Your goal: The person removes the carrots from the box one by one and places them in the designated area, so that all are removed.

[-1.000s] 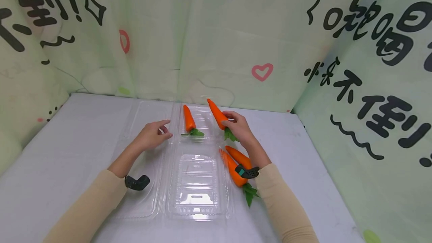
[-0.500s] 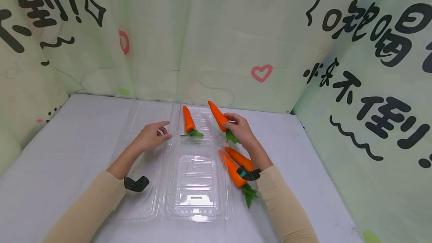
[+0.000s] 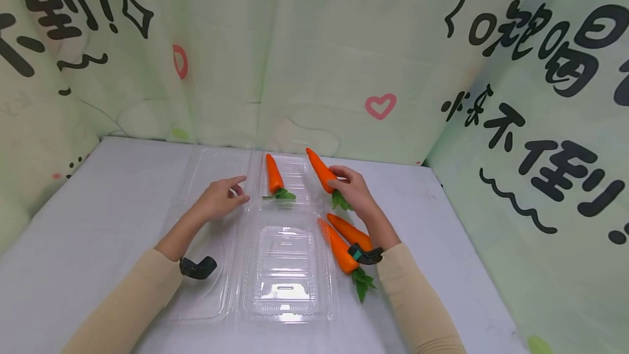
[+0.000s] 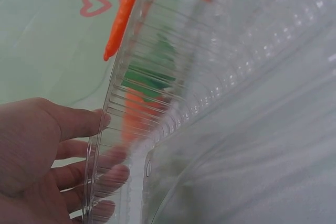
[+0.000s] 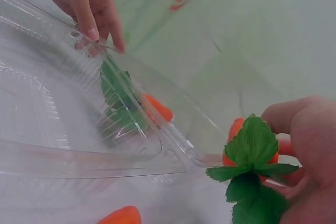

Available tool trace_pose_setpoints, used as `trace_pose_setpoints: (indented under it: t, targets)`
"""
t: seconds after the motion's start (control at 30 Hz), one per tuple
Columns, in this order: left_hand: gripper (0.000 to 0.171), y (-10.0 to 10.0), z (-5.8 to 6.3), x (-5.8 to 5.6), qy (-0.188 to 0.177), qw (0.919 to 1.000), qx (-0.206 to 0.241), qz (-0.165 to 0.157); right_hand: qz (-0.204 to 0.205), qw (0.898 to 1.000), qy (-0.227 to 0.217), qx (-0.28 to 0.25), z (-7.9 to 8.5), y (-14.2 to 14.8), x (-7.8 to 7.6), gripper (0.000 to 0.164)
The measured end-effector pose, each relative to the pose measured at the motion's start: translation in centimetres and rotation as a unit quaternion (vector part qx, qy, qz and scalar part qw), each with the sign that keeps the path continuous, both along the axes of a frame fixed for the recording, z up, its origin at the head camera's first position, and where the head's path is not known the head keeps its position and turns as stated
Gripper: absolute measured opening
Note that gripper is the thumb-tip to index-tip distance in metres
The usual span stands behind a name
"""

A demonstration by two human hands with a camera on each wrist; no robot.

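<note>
An open clear plastic box [image 3: 287, 245] lies on the table, a far section and a near section showing in the head view. One orange carrot [image 3: 274, 175] with green leaves lies in the far section. My left hand [image 3: 220, 199] holds the box's edge [image 4: 97, 156], fingers showing through the plastic in the left wrist view. Over the far section's right side, my right hand [image 3: 352, 189] grips another carrot [image 3: 320, 170] near its leafy end, tip pointing up and away. Two more carrots, a front one [image 3: 338, 246] and a rear one [image 3: 348, 229], lie right of the box.
A clear lid-like half [image 3: 208, 294] spreads left of the box. The white table [image 3: 98, 245] ends at pale green curtains [image 3: 314, 53] with black lettering, behind and at the sides. Black wrist devices sit on both wrists, the right one [image 3: 366, 255] above the loose carrots.
My right hand has drifted slightly right and toward me with its carrot. My left hand stays at the box's edge, and the other carrots keep their places.
</note>
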State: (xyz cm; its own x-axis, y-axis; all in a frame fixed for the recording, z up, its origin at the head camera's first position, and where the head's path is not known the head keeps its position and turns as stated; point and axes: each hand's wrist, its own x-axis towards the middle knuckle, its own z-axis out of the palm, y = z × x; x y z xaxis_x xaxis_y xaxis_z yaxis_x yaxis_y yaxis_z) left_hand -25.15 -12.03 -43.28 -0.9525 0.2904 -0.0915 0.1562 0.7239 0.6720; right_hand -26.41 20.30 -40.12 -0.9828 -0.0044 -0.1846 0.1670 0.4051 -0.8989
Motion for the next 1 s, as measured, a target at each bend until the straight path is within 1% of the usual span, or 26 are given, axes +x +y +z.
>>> trace_pose_setpoints:
  t: [0.33,1.0]
  targets:
    - [0.063,0.1,0.1,0.0,-0.007,1.0000,-0.003,0.003,0.006,1.000,0.012,0.007,-0.2,0.7,0.2,0.042]
    - [0.063,0.1,0.2,0.3,-0.009,0.9999,-0.009,0.005,0.009,1.000,0.010,0.014,0.0,1.6,0.9,0.043]
